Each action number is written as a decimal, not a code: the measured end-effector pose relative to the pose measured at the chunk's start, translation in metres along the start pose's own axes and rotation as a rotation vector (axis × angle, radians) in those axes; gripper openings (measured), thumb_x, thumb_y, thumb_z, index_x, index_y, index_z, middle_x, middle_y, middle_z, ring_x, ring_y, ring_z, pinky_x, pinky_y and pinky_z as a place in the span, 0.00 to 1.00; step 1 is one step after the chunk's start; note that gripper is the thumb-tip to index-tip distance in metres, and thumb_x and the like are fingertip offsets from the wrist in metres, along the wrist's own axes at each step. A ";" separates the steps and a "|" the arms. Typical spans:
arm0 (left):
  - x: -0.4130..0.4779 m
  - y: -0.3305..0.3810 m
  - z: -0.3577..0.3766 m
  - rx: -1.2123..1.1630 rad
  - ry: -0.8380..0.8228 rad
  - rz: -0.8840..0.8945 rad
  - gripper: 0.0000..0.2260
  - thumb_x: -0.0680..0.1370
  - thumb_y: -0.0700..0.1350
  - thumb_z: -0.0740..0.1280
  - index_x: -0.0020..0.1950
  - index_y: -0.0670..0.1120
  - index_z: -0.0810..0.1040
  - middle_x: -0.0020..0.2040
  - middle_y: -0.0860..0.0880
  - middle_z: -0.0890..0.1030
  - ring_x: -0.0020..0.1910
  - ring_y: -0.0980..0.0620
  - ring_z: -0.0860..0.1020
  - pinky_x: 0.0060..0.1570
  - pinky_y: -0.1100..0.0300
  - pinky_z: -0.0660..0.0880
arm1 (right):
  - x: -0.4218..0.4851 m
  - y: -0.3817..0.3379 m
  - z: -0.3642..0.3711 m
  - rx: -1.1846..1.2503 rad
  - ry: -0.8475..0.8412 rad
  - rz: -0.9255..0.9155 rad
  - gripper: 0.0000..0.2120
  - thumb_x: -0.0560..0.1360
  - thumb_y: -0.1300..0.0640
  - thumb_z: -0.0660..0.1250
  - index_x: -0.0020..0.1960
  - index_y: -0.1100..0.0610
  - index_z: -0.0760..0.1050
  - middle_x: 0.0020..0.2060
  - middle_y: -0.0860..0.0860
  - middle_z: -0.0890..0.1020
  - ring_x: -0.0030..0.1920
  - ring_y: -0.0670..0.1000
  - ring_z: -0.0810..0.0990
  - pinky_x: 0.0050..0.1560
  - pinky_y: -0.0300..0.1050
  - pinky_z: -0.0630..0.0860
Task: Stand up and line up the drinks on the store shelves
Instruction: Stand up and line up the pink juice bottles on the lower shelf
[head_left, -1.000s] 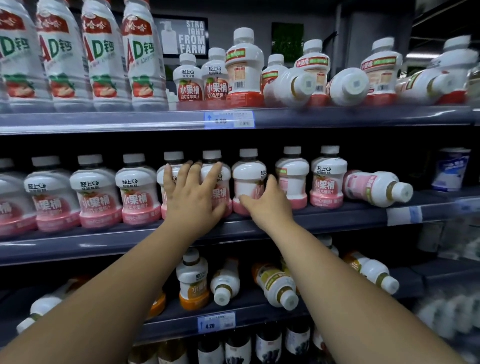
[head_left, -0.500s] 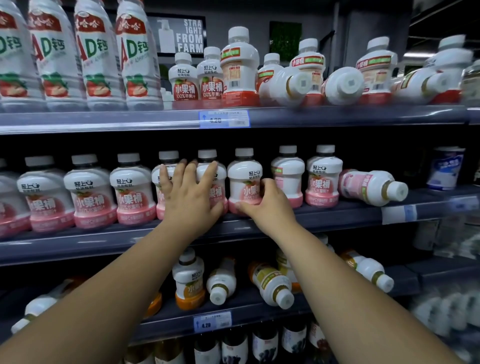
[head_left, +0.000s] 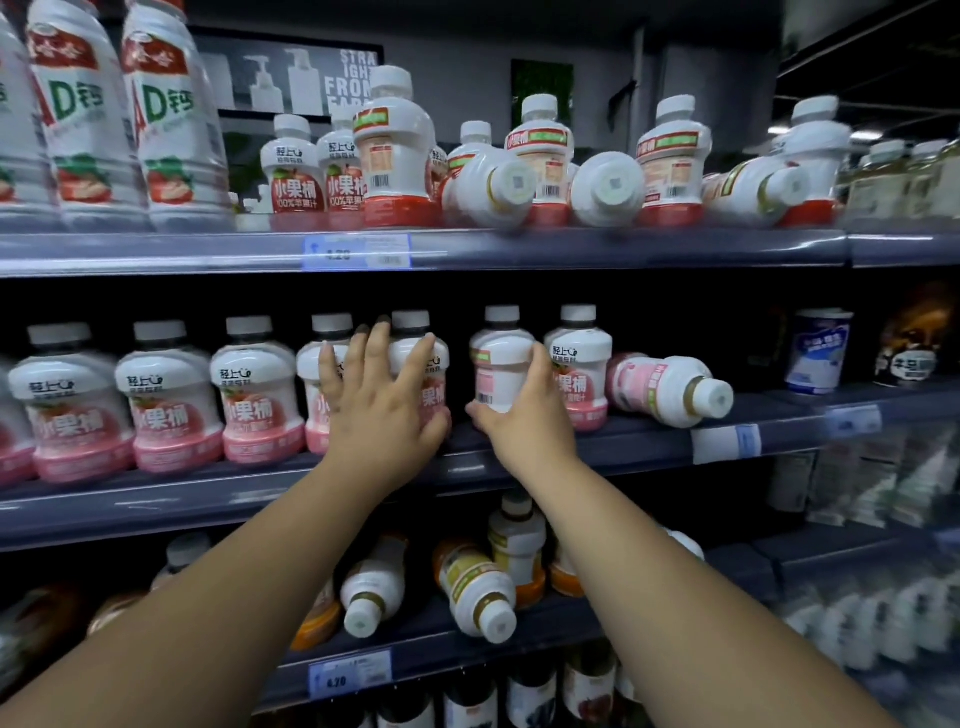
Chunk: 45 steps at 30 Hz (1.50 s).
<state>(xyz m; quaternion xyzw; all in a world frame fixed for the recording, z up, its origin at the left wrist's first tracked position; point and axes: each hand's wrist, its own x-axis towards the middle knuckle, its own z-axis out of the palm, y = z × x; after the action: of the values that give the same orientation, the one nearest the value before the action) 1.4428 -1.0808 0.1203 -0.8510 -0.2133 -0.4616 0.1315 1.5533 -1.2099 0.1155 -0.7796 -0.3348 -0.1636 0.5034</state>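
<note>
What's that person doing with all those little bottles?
Someone is tidying drinks on a shop shelf. The left hand presses flat against two upright pink bottles, and the right hand grips a bottle whose barcode faces out. A tipped bottle lies on its side to the right, not yet stood up.

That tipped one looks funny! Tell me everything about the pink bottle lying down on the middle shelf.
The pink bottle is white and pink plastic, with a pink label, a gold neck band and a white cap. It lies on its side at the right end of the row on the middle shelf, cap pointing out to the front right. Its base is against or very near the upright bottle beside it. No hand touches it.
</note>
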 end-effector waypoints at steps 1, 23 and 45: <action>0.000 -0.001 0.001 0.012 0.001 -0.011 0.35 0.70 0.62 0.63 0.76 0.54 0.65 0.75 0.37 0.63 0.74 0.36 0.60 0.74 0.38 0.43 | 0.004 -0.002 -0.001 -0.034 -0.019 0.015 0.50 0.70 0.45 0.77 0.79 0.55 0.49 0.72 0.56 0.68 0.69 0.58 0.70 0.61 0.50 0.71; -0.006 -0.004 0.001 0.077 0.017 0.000 0.34 0.71 0.63 0.58 0.76 0.52 0.66 0.68 0.40 0.71 0.72 0.39 0.65 0.75 0.40 0.45 | 0.013 0.007 -0.004 -0.090 -0.226 0.015 0.58 0.66 0.37 0.74 0.80 0.52 0.39 0.71 0.55 0.72 0.67 0.60 0.74 0.63 0.53 0.73; -0.002 -0.001 -0.006 0.024 -0.051 -0.029 0.34 0.72 0.63 0.60 0.77 0.54 0.64 0.71 0.40 0.68 0.74 0.39 0.61 0.75 0.40 0.42 | 0.005 0.026 -0.008 -0.084 -0.154 -0.178 0.50 0.69 0.39 0.74 0.79 0.53 0.50 0.71 0.52 0.71 0.69 0.55 0.71 0.64 0.51 0.72</action>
<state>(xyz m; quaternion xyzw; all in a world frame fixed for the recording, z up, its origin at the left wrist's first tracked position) 1.4369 -1.0827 0.1213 -0.8576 -0.2342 -0.4392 0.1293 1.5752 -1.2222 0.1045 -0.7774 -0.4330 -0.1612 0.4268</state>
